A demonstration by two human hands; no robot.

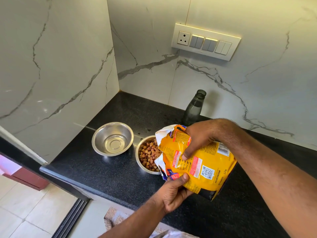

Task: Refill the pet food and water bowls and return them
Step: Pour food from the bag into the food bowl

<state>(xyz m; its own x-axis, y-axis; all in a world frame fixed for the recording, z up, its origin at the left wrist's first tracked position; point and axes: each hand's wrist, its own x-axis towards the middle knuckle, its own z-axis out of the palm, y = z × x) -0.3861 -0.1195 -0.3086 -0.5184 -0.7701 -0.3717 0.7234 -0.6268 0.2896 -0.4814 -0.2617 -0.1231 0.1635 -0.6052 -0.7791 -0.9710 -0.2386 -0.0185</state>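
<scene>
From the head camera, two steel bowls are sitting on the black speckled countertop [106, 170], close together but not touching. The left bowl [112, 138] is holding no kibble; whether there is water in it I cannot tell. The right bowl [147, 154] is holding brown kibble [148, 154] and is partly hidden by the one yellow food bag [197, 162], which is lying tilted on its side above it, its torn open mouth facing the kibble.

Both hands are gripping that bag. The right hand [199, 140] is clasping it from above, thumb pressing on the printed face; the left hand [173, 192] is pinching the lower edge near the torn mouth from below.

One dark, uncapped bottle [193, 109] is standing upright behind the bag, near the wall.

The counter is running into a corner of white marble-patterned wall tiles [56, 66]. One switch plate [205, 42] with a socket and three pairs of switches is sitting on the back wall. Pale floor tiles [25, 212] are showing at lower left.
</scene>
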